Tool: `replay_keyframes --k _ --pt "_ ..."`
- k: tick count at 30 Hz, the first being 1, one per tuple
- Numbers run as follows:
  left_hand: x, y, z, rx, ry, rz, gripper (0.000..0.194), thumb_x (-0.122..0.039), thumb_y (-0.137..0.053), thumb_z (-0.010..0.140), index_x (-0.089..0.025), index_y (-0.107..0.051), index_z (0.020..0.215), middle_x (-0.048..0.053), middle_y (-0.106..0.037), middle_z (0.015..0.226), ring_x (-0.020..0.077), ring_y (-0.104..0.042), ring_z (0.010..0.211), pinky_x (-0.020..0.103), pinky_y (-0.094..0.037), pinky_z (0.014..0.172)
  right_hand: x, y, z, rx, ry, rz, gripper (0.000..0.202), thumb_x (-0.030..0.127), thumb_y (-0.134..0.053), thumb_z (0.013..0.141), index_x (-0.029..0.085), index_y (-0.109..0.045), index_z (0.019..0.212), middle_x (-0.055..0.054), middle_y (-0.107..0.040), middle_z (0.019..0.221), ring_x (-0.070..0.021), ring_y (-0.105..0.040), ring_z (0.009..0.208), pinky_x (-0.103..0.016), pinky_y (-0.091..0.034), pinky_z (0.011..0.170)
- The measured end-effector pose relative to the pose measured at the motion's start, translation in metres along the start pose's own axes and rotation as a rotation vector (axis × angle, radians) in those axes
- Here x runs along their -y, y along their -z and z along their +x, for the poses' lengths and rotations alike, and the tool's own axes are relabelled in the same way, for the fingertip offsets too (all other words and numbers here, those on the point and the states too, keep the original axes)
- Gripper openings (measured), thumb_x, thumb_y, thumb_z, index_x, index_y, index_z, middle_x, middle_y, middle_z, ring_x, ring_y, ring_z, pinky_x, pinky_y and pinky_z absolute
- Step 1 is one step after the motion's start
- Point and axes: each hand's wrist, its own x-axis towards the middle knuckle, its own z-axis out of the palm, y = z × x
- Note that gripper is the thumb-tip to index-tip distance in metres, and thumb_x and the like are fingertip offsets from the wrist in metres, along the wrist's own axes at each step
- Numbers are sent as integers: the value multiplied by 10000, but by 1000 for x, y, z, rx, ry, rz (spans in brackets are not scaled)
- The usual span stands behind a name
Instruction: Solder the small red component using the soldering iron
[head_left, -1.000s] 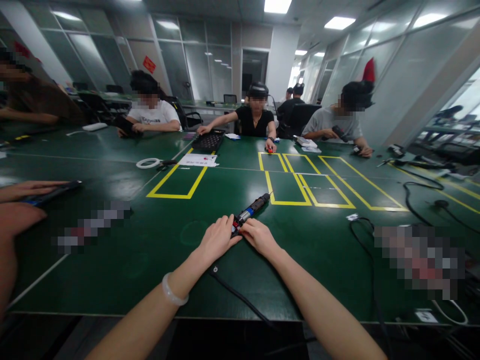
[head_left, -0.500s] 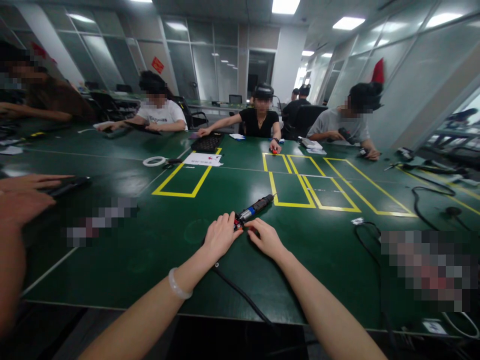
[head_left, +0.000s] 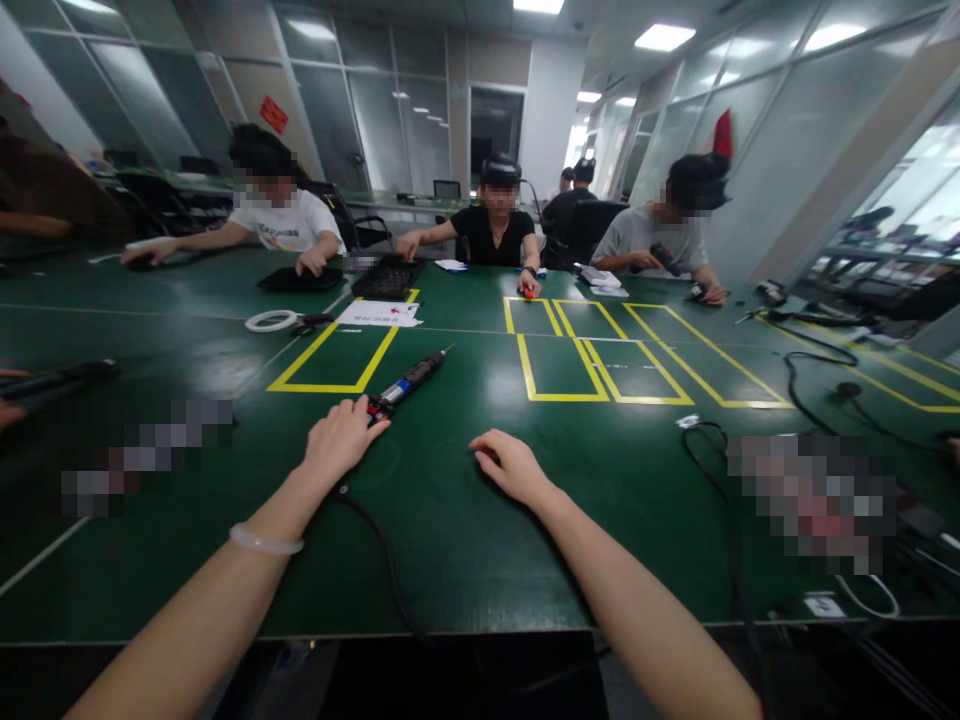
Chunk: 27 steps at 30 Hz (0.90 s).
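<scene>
The left hand (head_left: 341, 440) is closed around the rear part of a screwdriver-like tool (head_left: 407, 381), with the palm down, and a pale bracelet (head_left: 266, 541) is on this arm. The tool lies at a slant over the green table (head_left: 457, 560), its thin tip directed to the far side and somewhat to the right. It is near the right edge of a yellow tape frame (head_left: 326, 388). The right hand (head_left: 514, 467) is well apart from the tool; its fingers are loosely bent, the thumb a little separate from the index finger. Whether this hand touches the table, I cannot tell. A black cable (head_left: 386, 555) runs from near the left wrist toward the table edge. Beyond the frame's far part are a white sheet (head_left: 379, 315) and a black tray (head_left: 386, 280). Opposite, a person in a black top (head_left: 495, 240) has one hand at a small red object (head_left: 528, 293).
</scene>
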Motion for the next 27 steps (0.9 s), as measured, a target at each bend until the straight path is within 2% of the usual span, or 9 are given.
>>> replay_keyframes --k 6,9,11,15,18,22,27 --pt "59 -6 10 -4 131 -3 709 -631 -290 881 -105 -474 1319 238 -570 1135 394 -559 1034 470 -464 798 -1 -2 1 15 4 -14 152 179 -512 903 194 -640 984 -40 -635 906 -154 -580 826 -268 -446 759" --pt "78 -8 12 15 190 -28 731 -650 -275 872 -107 -486 1313 268 -564 1150 416 -555 1047 491 -453 805 -1 -3 1 22 4 -27 146 182 -515 905 198 -643 974 -40 -638 900 -159 -583 855 -275 -445 783" --pt "84 -8 11 13 217 -31 732 -650 -276 871 -101 -500 1301 283 -559 1153 426 -548 1056 502 -447 809 -1 -3 1 26 2 -38 141 180 -518 904 199 -645 964 -38 -639 895 -161 -583 872 -279 -442 798" --pt "82 -6 6 -100 231 -14 666 -587 -360 879 -117 -459 1340 272 -505 1229 416 -514 1093 486 -456 803 0 -3 1 31 -6 -46 136 181 -522 904 197 -646 957 -37 -639 887 -159 -580 877 -279 -438 802" --pt "76 -3 1 -195 164 -17 589 -486 -449 876 -187 -398 1382 202 -457 1308 367 -485 1135 432 -469 809 1 -4 1 21 -12 -43 133 181 -525 903 195 -646 957 -36 -639 884 -159 -578 860 -280 -437 791" --pt "70 0 -2 -177 125 -5 388 -398 -450 887 -193 -523 1208 153 -499 1225 316 -506 1088 372 -485 745 1 -5 2 29 -13 -40 130 179 -529 899 196 -648 948 -35 -637 872 -164 -575 845 -285 -435 773" --pt "61 3 -3 -174 214 4 395 -386 -314 943 -134 -533 1154 180 -528 1154 315 -540 1016 384 -479 717 2 -5 2 27 -11 -45 121 179 -537 896 201 -649 939 -31 -630 854 -164 -565 827 -283 -427 753"
